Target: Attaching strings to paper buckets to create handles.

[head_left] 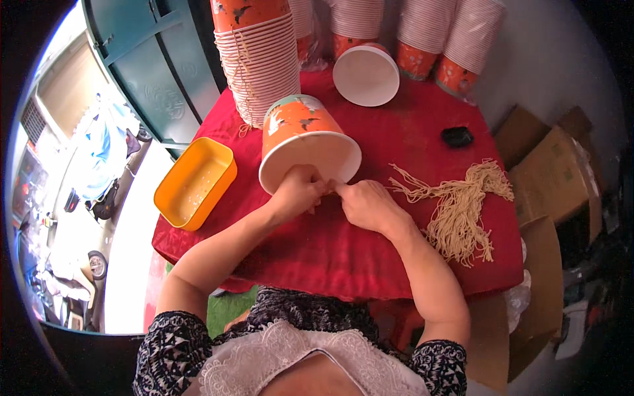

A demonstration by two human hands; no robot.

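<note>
Red cloth covers the surface (370,244), which sits by a green door with cardboard boxes (555,171) off to the right. Tall stacks of orange paper buckets (264,59) line the far edge, one white-bottomed bucket (365,74) lying on its side among them. At the centre an orange paper bucket (300,142) lies tipped with its white rim toward the person. The left hand (296,191) and the right hand (366,204) meet at that rim, fingers pinched close together on something small there; whether it is a cord end, I cannot tell. A bundle of tan cords (462,204) lies just right of the right hand, and an empty yellow tub (195,181) sits left. It looks like a cord handle is being fitted at the rim; finishing calls for steadying the bucket while the pinched end is worked through.
</note>
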